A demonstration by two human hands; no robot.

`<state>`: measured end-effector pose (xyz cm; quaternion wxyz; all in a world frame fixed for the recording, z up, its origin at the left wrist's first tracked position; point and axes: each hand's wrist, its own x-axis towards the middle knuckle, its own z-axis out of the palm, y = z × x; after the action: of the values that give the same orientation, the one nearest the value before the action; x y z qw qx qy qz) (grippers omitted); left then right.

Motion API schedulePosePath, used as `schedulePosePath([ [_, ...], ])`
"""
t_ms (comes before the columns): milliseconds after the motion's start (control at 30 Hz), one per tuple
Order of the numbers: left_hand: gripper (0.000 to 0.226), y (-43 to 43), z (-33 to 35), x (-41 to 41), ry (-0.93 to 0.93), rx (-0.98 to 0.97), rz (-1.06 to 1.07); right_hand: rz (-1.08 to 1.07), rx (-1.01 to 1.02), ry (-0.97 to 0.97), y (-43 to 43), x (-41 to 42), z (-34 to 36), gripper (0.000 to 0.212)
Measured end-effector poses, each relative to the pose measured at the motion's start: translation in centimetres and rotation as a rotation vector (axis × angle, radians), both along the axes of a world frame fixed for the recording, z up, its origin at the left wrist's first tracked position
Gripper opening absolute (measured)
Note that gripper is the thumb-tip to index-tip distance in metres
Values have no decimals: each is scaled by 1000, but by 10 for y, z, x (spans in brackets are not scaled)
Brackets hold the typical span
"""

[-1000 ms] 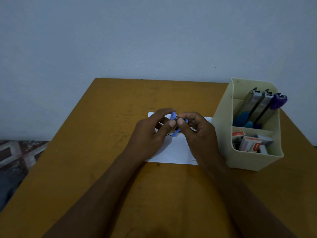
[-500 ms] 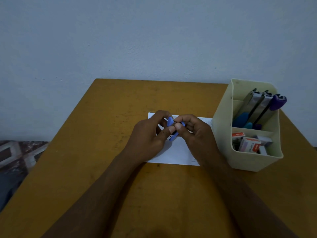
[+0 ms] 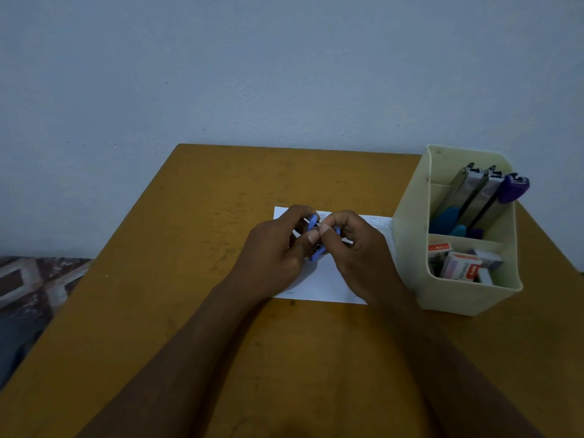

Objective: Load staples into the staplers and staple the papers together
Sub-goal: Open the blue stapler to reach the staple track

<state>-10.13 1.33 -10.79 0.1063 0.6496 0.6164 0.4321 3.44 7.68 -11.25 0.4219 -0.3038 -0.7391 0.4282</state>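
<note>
Two bare hands meet over the middle of the mustard-yellow wooden worktop (image 3: 221,200), and between them sits the small blue plastic stapler (image 3: 313,223). It is lifted just above the white sheet of paper (image 3: 319,282), which lies flat on the worktop. The left hand (image 3: 278,248) has its grip closed round the stapler's body, thumb on the near side. The right hand (image 3: 360,251) pinches it from the other side with thumb and curled fingers. Whether a strip of staples is already between the fingers cannot be told; the fingers hide the stapler's middle.

Judging by its size, the stapler should be light and stiff, with a hinged top that may spring shut. It is probably best steadied by its sides near the hinge, leaving the channel free. A staple strip would likely be brittle and snap if bent, so it wants a gentle pinch along its edges. The paper looks thin and floppy, and is likely to slide on the smooth worktop.

Just beside the right hand stands a cream plastic desk organiser (image 3: 410,248). It holds more staplers (image 3: 474,197) upright at the back and small staple boxes (image 3: 461,267) in front.
</note>
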Motion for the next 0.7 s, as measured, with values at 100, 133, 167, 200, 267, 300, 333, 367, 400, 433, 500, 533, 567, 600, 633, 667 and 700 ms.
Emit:
schedulePosePath([
  [100,26,0,0,0,1,-6,-15,-17,26,-25,3,2,-1,24],
  [133,27,0,0,1,2,-11,-19,-22,38,-30,3,3,-1,22],
  [167,27,0,0,1,6,-14,-23,-29,49,-33,4,3,0,21],
  [200,28,0,0,2,13,-14,-26,-35,58,-35,4,4,0,23],
  [267,29,0,0,2,34,-12,-33,-48,70,-44,3,4,0,26],
  [300,30,0,0,3,49,-11,-36,-55,72,-50,3,4,0,26],
  [333,31,-1,0,3,64,-9,-37,-60,75,-52,3,4,0,24],
  [367,32,-1,0,3,79,-7,-38,-62,77,-53,3,4,0,20],
  [400,33,-1,0,4,94,-6,-40,-62,73,-52,3,4,-1,13],
  [433,34,0,0,3,107,-5,-41,-65,69,-52,3,4,-1,6],
  [500,35,-1,0,2,114,-7,-43,-52,68,-41,4,4,-1,6],
  [533,36,-1,0,1,100,-9,-42,-42,68,-29,5,4,-2,12],
  [567,37,-1,0,0,76,-15,-37,-32,60,-15,6,4,-2,17],
  [600,38,-1,1,-1,45,-24,-32,-21,40,1,6,4,-1,19],
  [633,39,-1,2,-2,17,-32,-33,-17,20,15,5,4,-1,20],
  [667,39,-1,2,-3,1,-36,-38,-14,12,27,4,4,1,22],
  [700,39,-2,3,-3,-1,-36,-43,-12,15,32,4,4,1,24],
])
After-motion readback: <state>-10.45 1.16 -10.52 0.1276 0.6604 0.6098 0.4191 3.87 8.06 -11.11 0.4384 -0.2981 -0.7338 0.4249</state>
